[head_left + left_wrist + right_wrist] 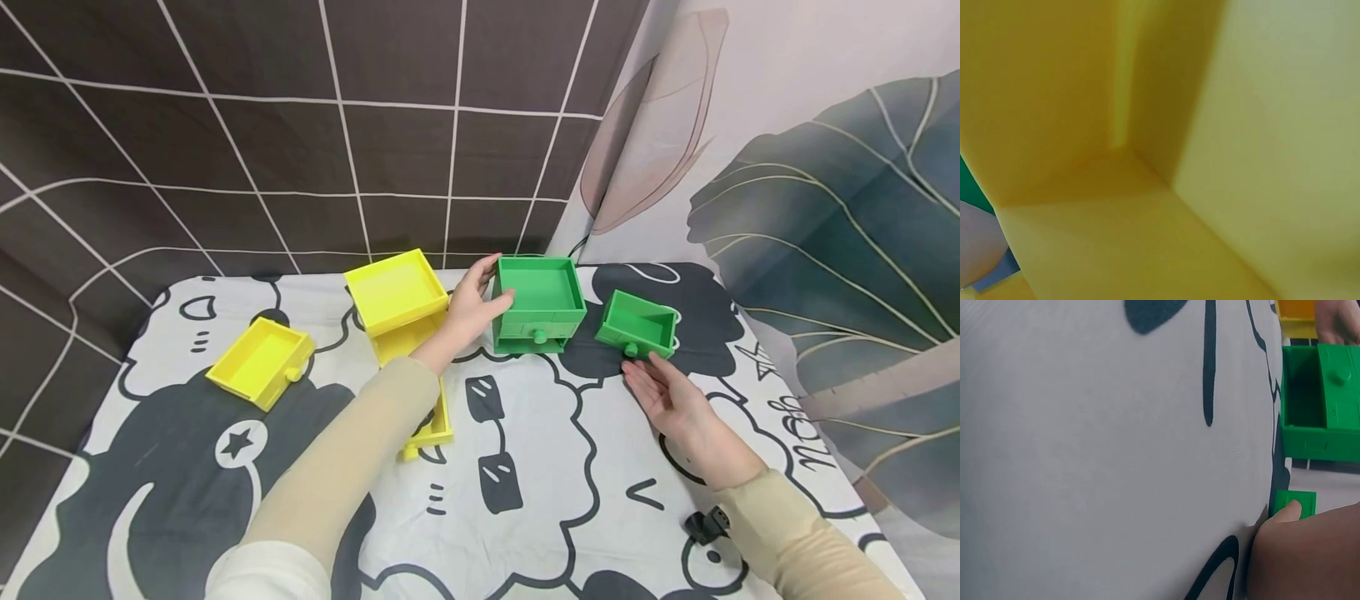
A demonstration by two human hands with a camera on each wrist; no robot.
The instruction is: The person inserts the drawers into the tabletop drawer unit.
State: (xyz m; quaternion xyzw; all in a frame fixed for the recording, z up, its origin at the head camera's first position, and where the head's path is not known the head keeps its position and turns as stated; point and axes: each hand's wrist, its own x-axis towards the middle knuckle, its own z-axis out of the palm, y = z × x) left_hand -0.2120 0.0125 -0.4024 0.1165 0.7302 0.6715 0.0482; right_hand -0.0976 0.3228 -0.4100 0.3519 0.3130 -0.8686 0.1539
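Head view: bright, even, diffuse light from a source outside the frame. My right fingers (642,387) and the green cabinet (542,283) appear reasonably crisp. Grid lines on the dark wall cloth (277,142) bend near the left edge; lens distortion and the hang of the fabric cannot be told apart. Left wrist view: the yellow cabinet (393,292) fills the field at close range, dim and out of focus, its right portion pale and a darker shadow band along the inner corner. Right wrist view: muted, greyish light on the printed cloth (1116,456); the green cabinet's hollow lies in deep shade.
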